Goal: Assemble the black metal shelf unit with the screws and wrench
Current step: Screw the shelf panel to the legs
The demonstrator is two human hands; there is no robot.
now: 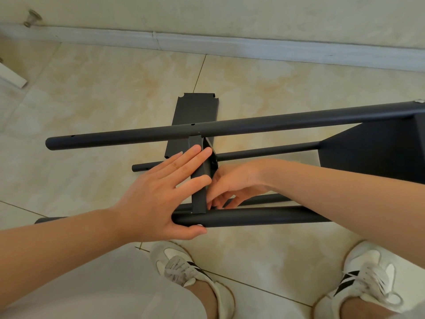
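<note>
The black shelf frame lies on its side on the tiled floor, its long tubes running left to right. A black shelf panel [198, 200] stands edge-on between the upper tube [138, 137] and the near tube [253, 218]. My left hand [156, 199] presses straight fingers against this panel, thumb under the near tube beside a small silver screw head [199, 225]. My right hand [236, 183] reaches inside the frame, fingers curled at the joint of panel and near tube; whatever they hold is hidden. A fitted shelf [372, 153] closes the right end.
A loose black shelf panel [195, 111] lies flat on the floor behind the frame. The wall and baseboard [207, 42] run across the back, with a door stop [32, 18] at far left. My shoes [184, 268] stand just below the frame.
</note>
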